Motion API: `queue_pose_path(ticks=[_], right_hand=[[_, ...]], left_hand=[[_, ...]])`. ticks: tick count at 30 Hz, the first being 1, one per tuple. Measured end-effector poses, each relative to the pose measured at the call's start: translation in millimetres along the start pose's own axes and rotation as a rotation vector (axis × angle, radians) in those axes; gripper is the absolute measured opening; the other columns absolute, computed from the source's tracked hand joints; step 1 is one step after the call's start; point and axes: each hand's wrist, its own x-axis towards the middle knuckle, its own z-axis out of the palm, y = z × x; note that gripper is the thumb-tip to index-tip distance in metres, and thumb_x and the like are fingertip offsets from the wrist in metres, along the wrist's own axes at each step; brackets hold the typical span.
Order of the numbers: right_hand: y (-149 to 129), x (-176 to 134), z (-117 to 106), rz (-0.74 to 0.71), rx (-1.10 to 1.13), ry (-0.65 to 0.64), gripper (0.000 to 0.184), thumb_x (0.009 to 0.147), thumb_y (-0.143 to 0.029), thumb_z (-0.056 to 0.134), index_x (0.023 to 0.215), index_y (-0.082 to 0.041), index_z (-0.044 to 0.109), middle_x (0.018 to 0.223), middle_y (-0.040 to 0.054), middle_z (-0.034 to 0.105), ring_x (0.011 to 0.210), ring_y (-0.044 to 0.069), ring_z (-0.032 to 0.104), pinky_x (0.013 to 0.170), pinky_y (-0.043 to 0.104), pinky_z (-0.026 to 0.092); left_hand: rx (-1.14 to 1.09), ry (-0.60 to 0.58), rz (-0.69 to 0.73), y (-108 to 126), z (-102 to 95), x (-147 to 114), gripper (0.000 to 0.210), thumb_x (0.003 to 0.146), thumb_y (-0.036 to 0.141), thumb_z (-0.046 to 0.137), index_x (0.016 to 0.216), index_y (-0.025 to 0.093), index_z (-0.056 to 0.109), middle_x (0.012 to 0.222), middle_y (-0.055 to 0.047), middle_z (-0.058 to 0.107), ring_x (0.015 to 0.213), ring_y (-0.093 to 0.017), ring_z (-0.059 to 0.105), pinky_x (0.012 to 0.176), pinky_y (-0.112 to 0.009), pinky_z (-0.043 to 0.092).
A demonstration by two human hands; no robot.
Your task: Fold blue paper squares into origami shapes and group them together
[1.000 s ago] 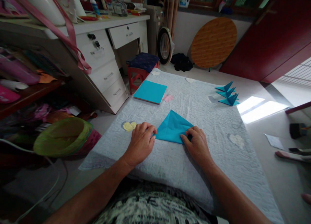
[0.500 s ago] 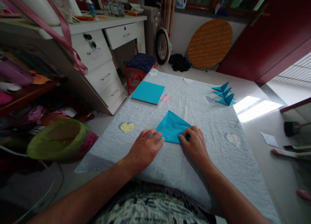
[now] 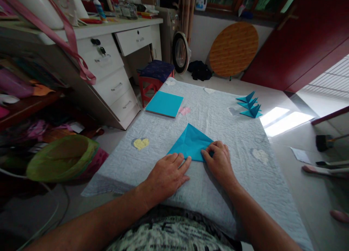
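A blue sheet of origami paper point(image 3: 189, 144), folded into a triangle with its point away from me, lies on the cloth-covered table point(image 3: 218, 127). My left hand point(image 3: 169, 173) rests flat along its near edge, fingers stretched out over the left part of that edge. At the right corner my right hand point(image 3: 219, 160) pinches the paper between thumb and fingers; that corner is hidden under the fingers. Beyond, to the left, lies a square stack of blue paper point(image 3: 164, 104). Several folded blue paper pieces with pointed tips point(image 3: 250, 105) stand in a row at the far right.
A red stool point(image 3: 155, 75) with a dark cushion stands by the far left edge, beside a white desk point(image 3: 109, 67). On the left floor is a bin with a yellow-green liner point(image 3: 64, 158). A round wooden board point(image 3: 233, 49) leans on the back wall.
My left hand has slid nearer to me and flattened, uncovering the triangle's left corner. The right hand keeps its place on the right corner.
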Motion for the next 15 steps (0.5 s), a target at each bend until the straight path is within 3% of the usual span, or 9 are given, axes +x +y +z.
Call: queue_pose_path(ticks=[15], right_hand=[[-1.9, 1.5, 0.2, 0.025, -0.075, -0.008, 0.015, 0.086, -0.026, 0.063, 0.073, -0.020, 0.060, 0.090, 0.0067, 0.059, 0.090, 0.025, 0.052, 0.085, 0.040, 0.039]], left_hand=[[0.046, -0.045, 0.027, 0.2, -1.7, -1.0, 0.050, 0.097, 0.046, 0.055, 0.138, 0.015, 0.054, 0.143, -0.008, 0.058, 0.113, -0.024, 0.058, 0.094, -0.039, 0.044]])
